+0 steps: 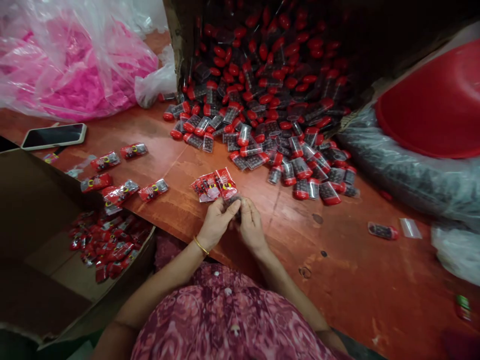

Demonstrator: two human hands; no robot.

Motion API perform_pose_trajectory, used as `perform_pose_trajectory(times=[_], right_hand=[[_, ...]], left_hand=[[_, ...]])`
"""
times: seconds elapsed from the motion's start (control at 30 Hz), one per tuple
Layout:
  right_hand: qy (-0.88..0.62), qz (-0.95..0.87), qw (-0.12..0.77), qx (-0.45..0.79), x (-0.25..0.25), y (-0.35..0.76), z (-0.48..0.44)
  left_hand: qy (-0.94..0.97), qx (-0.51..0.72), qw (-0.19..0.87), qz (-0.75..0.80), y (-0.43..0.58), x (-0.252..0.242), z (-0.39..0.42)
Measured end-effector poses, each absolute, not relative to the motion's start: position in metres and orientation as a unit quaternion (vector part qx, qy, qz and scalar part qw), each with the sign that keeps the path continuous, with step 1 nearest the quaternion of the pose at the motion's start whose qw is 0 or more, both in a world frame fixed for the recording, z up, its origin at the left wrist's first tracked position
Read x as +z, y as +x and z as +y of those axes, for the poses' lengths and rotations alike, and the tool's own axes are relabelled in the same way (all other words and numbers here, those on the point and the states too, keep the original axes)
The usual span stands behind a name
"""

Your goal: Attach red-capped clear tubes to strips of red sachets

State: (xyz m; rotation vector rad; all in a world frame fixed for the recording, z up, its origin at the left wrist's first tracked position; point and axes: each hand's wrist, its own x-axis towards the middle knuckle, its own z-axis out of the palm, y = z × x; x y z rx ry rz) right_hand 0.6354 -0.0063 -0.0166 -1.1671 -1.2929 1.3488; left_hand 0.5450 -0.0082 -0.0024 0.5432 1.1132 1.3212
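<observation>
Both hands are closed and close together over the near edge of the table. My left hand, with a gold bangle at its wrist, pinches a small dark, partly clear container. My right hand has its fingers closed on the near side of the same container, which the fingers mostly cover. Just beyond the hands lies a fanned stack of red printed wrappers. Farther off, a large heap of clear containers with red caps and dark contents spills across the table.
An open carton lies behind the heap. At left are wrapped red packs, a phone, a bag of pink pieces and a lower box holding packs. A red basin rests on a filled bag at right.
</observation>
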Motion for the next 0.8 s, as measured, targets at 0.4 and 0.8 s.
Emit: perform_pose_trajectory(times=[0.4, 0.8], right_hand=[[-0.518, -0.604, 0.489, 0.356, -0.016, 0.631, -0.016], [-0.455, -0.532, 0.455, 0.550, -0.011, 0.636, -0.013]], left_hand=[[0.225, 0.598, 0.595, 0.488, 0.553, -0.010, -0.015], [0.223, 0.598, 0.599, 0.485, 0.546, 0.002, -0.005]])
